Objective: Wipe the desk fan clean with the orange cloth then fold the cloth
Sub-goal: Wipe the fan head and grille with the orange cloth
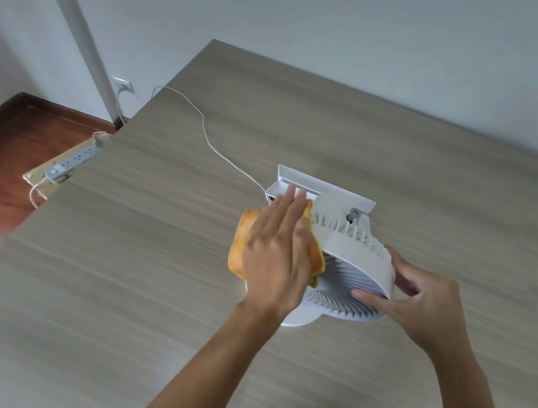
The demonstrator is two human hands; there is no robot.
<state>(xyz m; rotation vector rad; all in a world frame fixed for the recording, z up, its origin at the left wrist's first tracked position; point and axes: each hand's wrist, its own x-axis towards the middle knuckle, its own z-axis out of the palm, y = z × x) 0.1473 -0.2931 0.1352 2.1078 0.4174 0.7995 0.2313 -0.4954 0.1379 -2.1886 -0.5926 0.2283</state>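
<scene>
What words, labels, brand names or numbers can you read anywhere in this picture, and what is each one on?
No text can be read anywhere.
On the desk fan: no lettering shows on the white housing or grille.
On the orange cloth: plain, no print.
On the power strip on the floor: any marking is too small and blurred to read.
On the wall socket: too small to tell.

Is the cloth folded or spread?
Neither: it is bunched. The left hand presses the cloth against the fan, which the right hand grips.

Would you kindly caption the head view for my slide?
The left hand presses the orange cloth against the desk fan; right hand grips its rim.
</scene>
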